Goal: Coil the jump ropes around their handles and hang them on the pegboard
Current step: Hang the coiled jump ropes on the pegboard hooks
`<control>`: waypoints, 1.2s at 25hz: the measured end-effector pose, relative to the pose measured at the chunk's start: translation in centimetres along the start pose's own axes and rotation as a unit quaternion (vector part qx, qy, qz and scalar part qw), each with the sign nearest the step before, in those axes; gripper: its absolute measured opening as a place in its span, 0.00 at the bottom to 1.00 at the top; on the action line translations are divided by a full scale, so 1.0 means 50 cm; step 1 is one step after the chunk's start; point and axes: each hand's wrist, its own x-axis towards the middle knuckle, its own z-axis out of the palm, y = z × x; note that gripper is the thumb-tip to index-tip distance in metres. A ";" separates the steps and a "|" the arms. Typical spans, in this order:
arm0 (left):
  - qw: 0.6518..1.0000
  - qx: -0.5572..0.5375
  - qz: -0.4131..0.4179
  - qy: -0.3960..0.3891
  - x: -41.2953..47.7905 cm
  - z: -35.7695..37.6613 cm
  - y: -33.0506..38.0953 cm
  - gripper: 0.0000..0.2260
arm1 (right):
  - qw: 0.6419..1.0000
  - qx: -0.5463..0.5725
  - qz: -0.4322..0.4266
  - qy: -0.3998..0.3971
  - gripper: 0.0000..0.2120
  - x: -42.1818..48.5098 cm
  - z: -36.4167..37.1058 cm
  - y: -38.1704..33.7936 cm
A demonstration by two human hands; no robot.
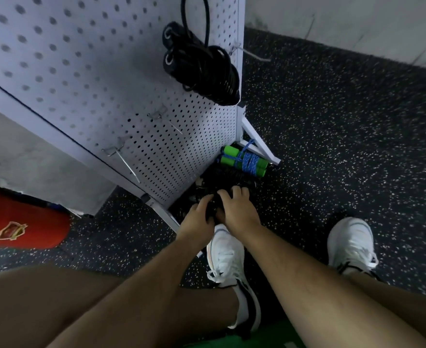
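At the foot of the pegboard (106, 71), a black jump rope (222, 182) is held down on the floor (332, 146).
Left hand (199, 217) and right hand (237, 209) are curled round its dark bundle. Hung: one coiled black rope (202, 69). Judged outstanding: this rope and the coiled green-handled rope (244, 159) beside the board's leg (259, 144). A bare hook (126, 159) is offered lower left; open floor is left to the right.

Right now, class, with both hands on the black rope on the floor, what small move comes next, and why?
Likely lift the black rope off the floor: the left hand and right hand both grip it at the foot of the pegboard. Whether it is fully coiled is too dark to tell.
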 end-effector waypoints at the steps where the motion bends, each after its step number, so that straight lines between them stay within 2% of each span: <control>1: 1.000 -0.013 0.024 0.011 -0.016 -0.006 0.015 0.28 | 0.999 0.000 -0.011 0.034 0.30 -0.016 -0.027 0.009; 4: 0.991 -0.095 0.089 0.039 -0.073 -0.014 0.068 0.22 | 0.990 -0.004 -0.044 0.133 0.28 -0.070 -0.109 0.034; 6: 0.969 -0.219 0.089 0.076 -0.127 -0.022 0.130 0.15 | 0.979 -0.001 -0.073 0.188 0.27 -0.118 -0.171 0.043; 9: 0.890 -0.441 0.058 0.096 -0.216 -0.044 0.235 0.07 | 0.956 0.012 -0.142 0.256 0.21 -0.189 -0.263 0.048; 11: 0.852 -0.512 0.057 0.092 -0.266 -0.063 0.290 0.13 | 0.934 0.010 -0.209 0.291 0.17 -0.234 -0.330 0.049; 12: 0.834 -0.543 0.057 0.078 -0.284 -0.075 0.310 0.18 | 0.922 0.004 -0.244 0.300 0.18 -0.249 -0.362 0.046; 14: 0.775 -0.628 0.061 0.025 -0.315 -0.106 0.340 0.24 | 0.901 -0.008 -0.315 0.298 0.23 -0.280 -0.428 0.031; 16: 0.718 -0.690 0.087 -0.041 -0.356 -0.148 0.367 0.20 | 0.881 -0.005 -0.379 0.284 0.23 -0.319 -0.503 0.009; 17: 0.710 -0.693 0.108 -0.064 -0.379 -0.170 0.382 0.16 | 0.873 0.003 -0.396 0.285 0.23 -0.339 -0.542 0.000; 19: 0.718 -0.675 0.153 -0.074 -0.426 -0.209 0.412 0.13 | 0.858 0.051 -0.381 0.340 0.23 -0.373 -0.620 -0.015; 21: 0.717 -0.672 0.172 -0.069 -0.467 -0.253 0.437 0.17 | 0.847 0.145 -0.296 0.417 0.22 -0.381 -0.684 -0.023; 22: 0.717 -0.671 0.177 -0.066 -0.480 -0.274 0.442 0.19 | 0.847 0.208 -0.238 0.427 0.22 -0.370 -0.706 -0.027; 23: 0.716 -0.668 0.190 -0.068 -0.496 -0.297 0.447 0.22 | 0.853 0.288 -0.184 0.394 0.22 -0.358 -0.727 -0.037; 24: 0.717 -0.665 0.199 -0.070 -0.507 -0.321 0.448 0.24 | 0.854 0.387 -0.134 0.321 0.22 -0.346 -0.744 -0.053; 25: 0.718 -0.659 0.211 -0.068 -0.521 -0.346 0.450 0.24 | 0.836 0.484 -0.096 0.239 0.24 -0.335 -0.758 -0.074; 27: 0.718 -0.651 0.236 -0.072 -0.534 -0.389 0.445 0.21 | 0.753 0.645 -0.062 0.114 0.23 -0.318 -0.772 -0.121; 28: 0.724 -0.642 0.243 -0.070 -0.536 -0.408 0.442 0.20 | 0.716 0.689 -0.062 0.096 0.21 -0.316 -0.782 -0.146; 30: 0.763 -0.598 0.243 -0.038 -0.533 -0.438 0.437 0.20 | 0.690 0.712 -0.072 0.111 0.18 -0.308 -0.789 -0.189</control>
